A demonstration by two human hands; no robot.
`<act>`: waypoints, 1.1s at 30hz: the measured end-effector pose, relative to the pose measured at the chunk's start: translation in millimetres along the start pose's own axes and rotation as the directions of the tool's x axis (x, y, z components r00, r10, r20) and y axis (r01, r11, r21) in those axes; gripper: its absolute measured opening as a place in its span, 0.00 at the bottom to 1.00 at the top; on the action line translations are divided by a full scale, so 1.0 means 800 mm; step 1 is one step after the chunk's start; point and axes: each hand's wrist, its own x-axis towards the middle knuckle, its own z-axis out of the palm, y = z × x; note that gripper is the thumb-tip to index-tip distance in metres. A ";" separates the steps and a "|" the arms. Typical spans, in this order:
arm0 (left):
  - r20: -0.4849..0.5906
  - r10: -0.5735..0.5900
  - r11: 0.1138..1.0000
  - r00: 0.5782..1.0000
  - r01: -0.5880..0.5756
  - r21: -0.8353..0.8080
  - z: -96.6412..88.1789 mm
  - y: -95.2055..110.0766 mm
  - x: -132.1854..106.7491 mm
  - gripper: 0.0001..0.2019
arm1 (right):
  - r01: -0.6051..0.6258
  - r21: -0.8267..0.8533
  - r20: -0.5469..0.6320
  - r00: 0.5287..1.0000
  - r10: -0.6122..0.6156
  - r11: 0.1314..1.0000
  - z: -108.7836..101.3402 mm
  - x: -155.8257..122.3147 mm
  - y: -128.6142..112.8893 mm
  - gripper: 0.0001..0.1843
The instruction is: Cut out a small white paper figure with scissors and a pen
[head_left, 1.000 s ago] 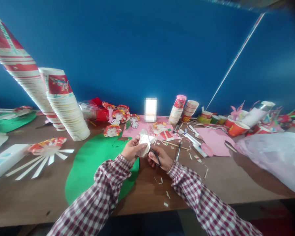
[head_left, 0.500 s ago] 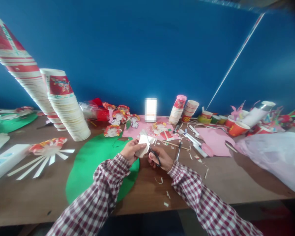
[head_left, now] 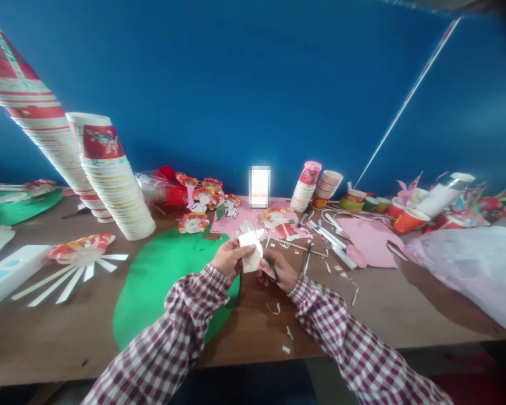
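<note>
My left hand [head_left: 229, 257] pinches a small piece of white paper [head_left: 249, 260] between thumb and fingers, over the table's middle. My right hand [head_left: 280, 271] is closed round the dark handles of a pair of scissors [head_left: 272, 270]. The scissor blades lie at the paper's right edge and are partly hidden by it, so how far apart they are does not show. Under my left forearm spreads a green paper shape [head_left: 164, 281]. Small paper scraps [head_left: 285, 349] lie on the brown table [head_left: 253, 332] below my hands.
Tall stacks of paper cups [head_left: 113, 185] lean at the left. Shorter cup stacks [head_left: 306, 188] stand at the back. Paper figures [head_left: 194, 223], pink paper [head_left: 366, 242], a black pen [head_left: 307, 257] and markers [head_left: 333, 242] lie about. A translucent plastic bag [head_left: 468, 264] rests at the right.
The white paper has turned a little in my left hand, and its face shows more upright. Both hands have shifted slightly to the right. Both grips stay the same.
</note>
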 end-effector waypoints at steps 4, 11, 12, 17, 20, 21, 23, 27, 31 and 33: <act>0.015 0.011 1.000 1.000 -0.011 0.023 -0.003 0.003 -0.001 0.14 | 0.008 -0.013 0.028 1.000 -0.007 1.000 0.000 0.000 -0.003 0.27; -0.002 0.036 0.999 0.999 -0.036 0.021 -0.006 0.001 0.004 0.15 | 0.002 -0.003 0.007 1.000 -0.002 1.000 0.001 0.000 0.002 0.25; -0.009 0.034 0.999 0.999 -0.034 0.014 -0.006 0.001 0.004 0.15 | 0.004 -0.002 -0.001 1.000 -0.004 1.000 0.001 0.000 0.003 0.25; -0.042 0.025 1.000 0.999 -0.025 -0.001 -0.003 -0.001 0.003 0.16 | 0.002 0.012 -0.020 1.000 -0.002 1.000 0.002 0.000 0.005 0.25; -0.039 0.016 1.000 0.999 -0.017 -0.001 -0.002 -0.001 0.002 0.16 | 0.001 0.023 -0.031 1.000 0.000 1.000 0.002 0.000 0.006 0.24; -0.039 0.014 1.000 0.999 -0.014 -0.003 -0.002 -0.001 0.002 0.15 | 0.003 0.024 -0.035 0.999 -0.002 1.000 0.003 0.000 0.006 0.24; -0.038 0.014 1.000 0.999 -0.015 -0.009 -0.002 -0.001 0.001 0.15 | 0.011 0.021 -0.047 0.999 -0.010 1.000 0.004 0.000 0.007 0.24; -0.046 0.011 1.000 0.999 -0.012 -0.016 -0.001 0.000 0.000 0.15 | 0.025 0.017 -0.059 0.998 -0.024 1.000 0.007 0.001 0.007 0.24; -0.094 0.002 1.000 0.996 -0.005 -0.023 0.002 0.002 -0.001 0.15 | 0.030 -0.001 -0.070 0.997 -0.030 1.000 0.008 0.001 0.006 0.23; -0.109 -0.001 1.000 0.994 -0.003 -0.031 0.004 0.002 0.000 0.15 | 0.033 -0.005 -0.072 0.997 -0.033 0.999 0.008 0.001 0.006 0.23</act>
